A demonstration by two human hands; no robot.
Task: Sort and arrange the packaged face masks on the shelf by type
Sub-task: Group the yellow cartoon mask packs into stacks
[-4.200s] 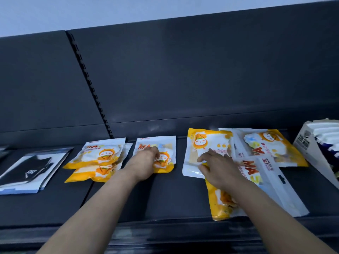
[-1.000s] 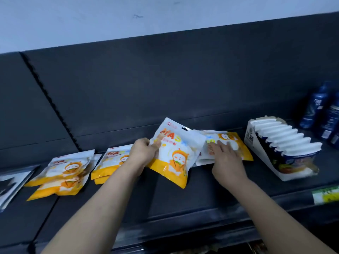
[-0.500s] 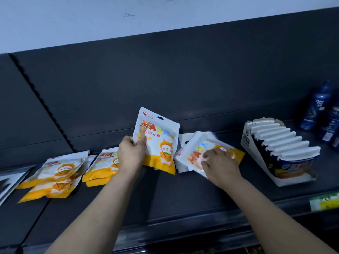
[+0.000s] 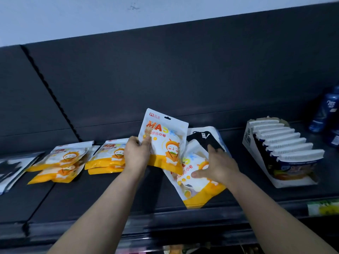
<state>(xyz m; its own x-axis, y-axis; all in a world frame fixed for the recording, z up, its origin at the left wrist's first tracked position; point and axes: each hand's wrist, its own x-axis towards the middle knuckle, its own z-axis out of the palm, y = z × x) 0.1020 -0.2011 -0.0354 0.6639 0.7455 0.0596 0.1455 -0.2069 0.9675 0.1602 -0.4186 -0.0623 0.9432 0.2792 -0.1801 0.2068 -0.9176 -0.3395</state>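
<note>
– So what has your left grip [image 4: 136, 154] got?
– It pinches an orange-and-white mask pack [image 4: 165, 142] by its left edge, thumb on the front. It holds the pack upright above the shelf [image 4: 91, 202], printed side toward me.
– And the right one?
– Released: my right grip [image 4: 218, 166] lies flat, fingers spread, on a second orange pack [image 4: 200, 191]. That pack lies slanted on the shelf with its yellow bottom edge toward the near lip. The raised pack overlaps its upper left corner.
– Anything in the way there?
– A black mask pack [image 4: 203, 137] lies just beyond my right fingers, partly covered by the slanted orange one, so two types lie mixed in that spot.
– What lies to the left?
– Just left of my left grip is a pile of the same orange packs [image 4: 105, 159]. Farther left lies another orange pile [image 4: 60, 162], and at the far left edge a dark pack [image 4: 11, 167], cut off by the frame.
– And to the right?
– A white display carton [image 4: 280, 153] with a row of packets standing in it, well apart from my right grip. Beyond it are blue bottles [image 4: 324, 110] at the far right. A green-yellow price label [image 4: 322, 207] sits on the shelf's near rail.
</note>
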